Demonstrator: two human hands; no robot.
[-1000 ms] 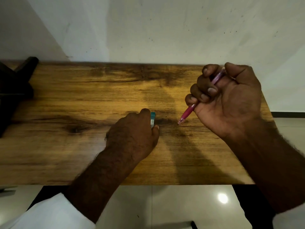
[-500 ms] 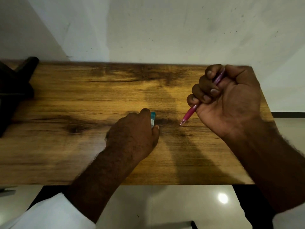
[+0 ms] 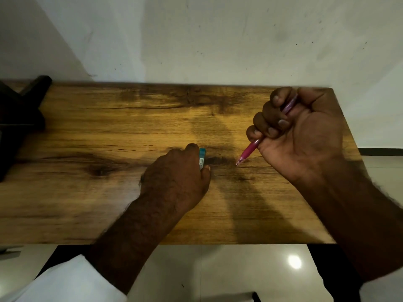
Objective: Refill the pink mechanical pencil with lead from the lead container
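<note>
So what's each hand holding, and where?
The right hand grips the pink mechanical pencil round its barrel; the left hand pinches the lead container between finger and thumb.

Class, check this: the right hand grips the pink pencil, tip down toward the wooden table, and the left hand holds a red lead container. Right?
Not quite. The head view shows the lead container in the left hand is teal, not red. The right hand does grip the pink pencil, tip toward the table.
</note>
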